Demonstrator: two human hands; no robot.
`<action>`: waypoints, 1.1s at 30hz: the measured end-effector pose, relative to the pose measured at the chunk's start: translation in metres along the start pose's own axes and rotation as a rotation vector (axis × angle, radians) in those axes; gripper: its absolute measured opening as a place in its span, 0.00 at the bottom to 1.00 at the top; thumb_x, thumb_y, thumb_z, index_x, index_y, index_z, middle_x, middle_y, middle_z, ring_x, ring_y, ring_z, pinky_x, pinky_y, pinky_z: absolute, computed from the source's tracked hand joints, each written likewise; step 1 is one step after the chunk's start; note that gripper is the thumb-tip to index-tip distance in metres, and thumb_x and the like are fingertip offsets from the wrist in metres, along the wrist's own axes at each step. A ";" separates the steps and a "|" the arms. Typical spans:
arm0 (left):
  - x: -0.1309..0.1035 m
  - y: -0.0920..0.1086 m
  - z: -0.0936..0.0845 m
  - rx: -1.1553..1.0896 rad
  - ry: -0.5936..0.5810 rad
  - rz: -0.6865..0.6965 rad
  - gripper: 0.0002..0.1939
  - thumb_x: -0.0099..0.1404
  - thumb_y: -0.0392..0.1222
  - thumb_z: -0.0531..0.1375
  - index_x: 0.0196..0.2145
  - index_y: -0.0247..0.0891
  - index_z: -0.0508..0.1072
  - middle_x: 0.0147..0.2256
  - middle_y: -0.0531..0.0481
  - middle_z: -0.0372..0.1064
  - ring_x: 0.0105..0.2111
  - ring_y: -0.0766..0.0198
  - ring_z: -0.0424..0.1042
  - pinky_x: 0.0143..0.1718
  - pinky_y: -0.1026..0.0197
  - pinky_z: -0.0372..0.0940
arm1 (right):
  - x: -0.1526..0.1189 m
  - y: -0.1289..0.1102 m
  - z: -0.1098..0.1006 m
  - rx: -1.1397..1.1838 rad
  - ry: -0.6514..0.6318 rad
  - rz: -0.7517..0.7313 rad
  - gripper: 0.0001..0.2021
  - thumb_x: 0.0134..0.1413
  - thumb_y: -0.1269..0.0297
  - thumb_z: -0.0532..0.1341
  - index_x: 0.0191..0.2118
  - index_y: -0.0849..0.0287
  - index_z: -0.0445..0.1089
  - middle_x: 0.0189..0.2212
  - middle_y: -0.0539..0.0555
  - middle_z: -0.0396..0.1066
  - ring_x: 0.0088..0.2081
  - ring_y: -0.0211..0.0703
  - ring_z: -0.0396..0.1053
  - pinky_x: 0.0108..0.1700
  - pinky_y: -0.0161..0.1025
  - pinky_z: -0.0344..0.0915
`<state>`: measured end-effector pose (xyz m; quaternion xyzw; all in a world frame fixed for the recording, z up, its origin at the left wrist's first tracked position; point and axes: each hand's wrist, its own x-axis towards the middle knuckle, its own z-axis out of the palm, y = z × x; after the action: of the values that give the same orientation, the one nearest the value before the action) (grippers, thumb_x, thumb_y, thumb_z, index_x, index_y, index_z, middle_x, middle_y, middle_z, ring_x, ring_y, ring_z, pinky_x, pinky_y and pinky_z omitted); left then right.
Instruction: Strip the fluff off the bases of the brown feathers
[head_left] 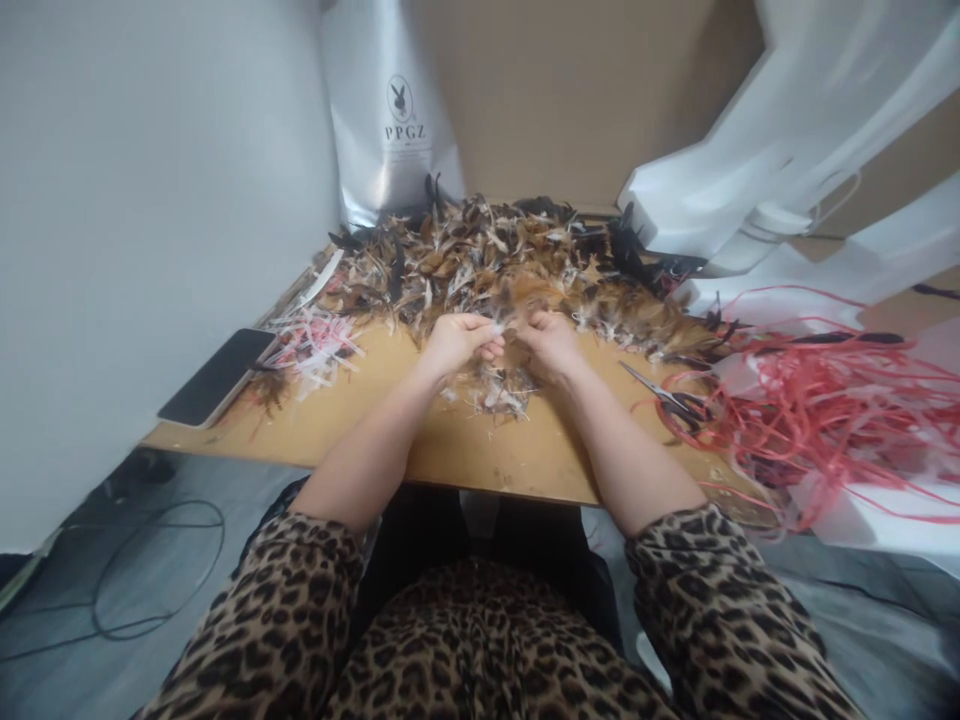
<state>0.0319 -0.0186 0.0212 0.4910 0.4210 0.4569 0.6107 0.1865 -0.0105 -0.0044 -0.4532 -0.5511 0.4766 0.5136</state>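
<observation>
Presently, my left hand (459, 345) has its fingers pinched on a small whitish piece (497, 329), too blurred to identify further. My right hand (556, 345) is just beside it, fingers curled at a brown feather tuft (529, 293); I cannot tell whether they grip it. Both hands are at the near edge of the feather pile (442, 262), my landmark, which spreads across the tabletop (480, 462). In front of the pile, below my hands, lies a small heap of feather scraps (505, 393). Left of the pile I record pink and white strips (319, 350) and, beyond them, a dark-screened phone (217, 378). Right of it lie scissors (681, 406), blades apart from my hand, beside tangled red strings (832, 395). Behind it stands a silver bag (394, 80) marked PPGZ.
</observation>
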 end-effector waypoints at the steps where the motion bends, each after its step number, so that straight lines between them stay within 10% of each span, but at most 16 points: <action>1: 0.002 -0.001 0.000 -0.041 0.038 -0.029 0.04 0.57 0.32 0.63 0.26 0.28 0.73 0.21 0.50 0.72 0.19 0.74 0.69 0.24 0.71 0.65 | 0.000 0.001 0.003 0.029 0.023 0.003 0.15 0.37 0.53 0.66 0.25 0.59 0.67 0.21 0.48 0.68 0.24 0.33 0.60 0.27 0.33 0.56; 16: 0.008 -0.006 -0.007 0.104 0.037 0.004 0.04 0.58 0.31 0.62 0.26 0.27 0.73 0.21 0.49 0.72 0.20 0.72 0.71 0.27 0.68 0.68 | -0.002 0.001 0.013 -0.151 0.185 -0.075 0.08 0.38 0.62 0.64 0.21 0.59 0.65 0.16 0.44 0.58 0.22 0.32 0.52 0.27 0.33 0.51; 33: 0.009 -0.005 -0.009 -0.028 0.102 0.001 0.04 0.59 0.30 0.60 0.27 0.29 0.72 0.21 0.51 0.71 0.20 0.75 0.69 0.26 0.70 0.65 | -0.008 0.012 0.019 -0.270 0.084 -0.175 0.11 0.50 0.57 0.59 0.27 0.60 0.70 0.21 0.47 0.67 0.24 0.35 0.60 0.31 0.34 0.58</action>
<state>0.0259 -0.0079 0.0138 0.4589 0.4449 0.4875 0.5948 0.1678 -0.0181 -0.0177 -0.4879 -0.6255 0.3325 0.5100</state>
